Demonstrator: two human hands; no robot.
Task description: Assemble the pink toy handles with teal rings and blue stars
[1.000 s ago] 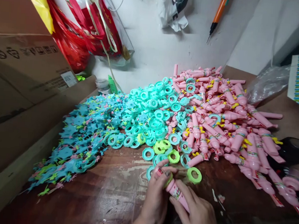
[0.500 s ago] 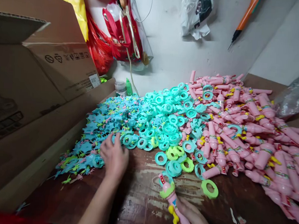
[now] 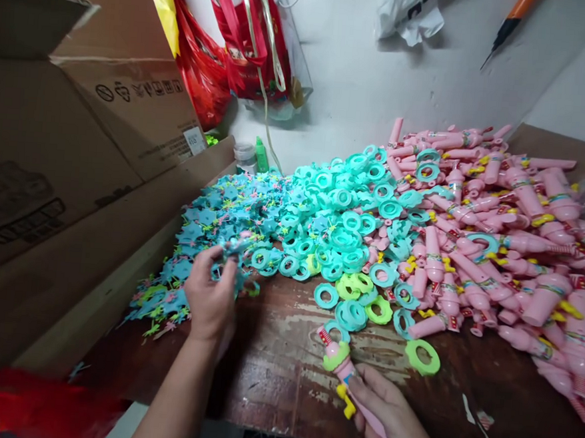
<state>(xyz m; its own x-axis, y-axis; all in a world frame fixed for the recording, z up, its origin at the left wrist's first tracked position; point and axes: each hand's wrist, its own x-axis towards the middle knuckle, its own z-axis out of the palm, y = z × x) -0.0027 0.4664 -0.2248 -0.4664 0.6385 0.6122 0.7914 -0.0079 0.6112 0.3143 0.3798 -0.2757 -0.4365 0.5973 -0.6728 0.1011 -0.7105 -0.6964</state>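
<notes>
My right hand (image 3: 384, 405) is wrapped round a pink plastic toy wand (image 3: 366, 414), tilted up to the left. The wand has a red-and-white striped tip, a yellow crank-like part on its side and a lime green scalloped ring (image 3: 337, 357) round its neck. My left hand (image 3: 212, 293) is at the front edge of a heap of blue star-shaped pieces (image 3: 198, 236). Its thumb and fingers pinch a blue star-shaped piece (image 3: 238, 245) with a pink bit on it, somewhat blurred. Turquoise rings (image 3: 341, 197) are piled in the middle, right of that hand.
Many similar pink toy wands (image 3: 516, 241) are heaped at the right. Loose green rings (image 3: 423, 357) lie on the brown wooden table (image 3: 283, 352). A large cardboard box (image 3: 103, 132) stands at the left. Bags, including a red bag (image 3: 255, 43), hang on the back wall.
My left hand has closed at the star heap and lifted a blue piece. The right hand still holds the wand. The view has shifted slightly, with the piles appearing higher and further right.
</notes>
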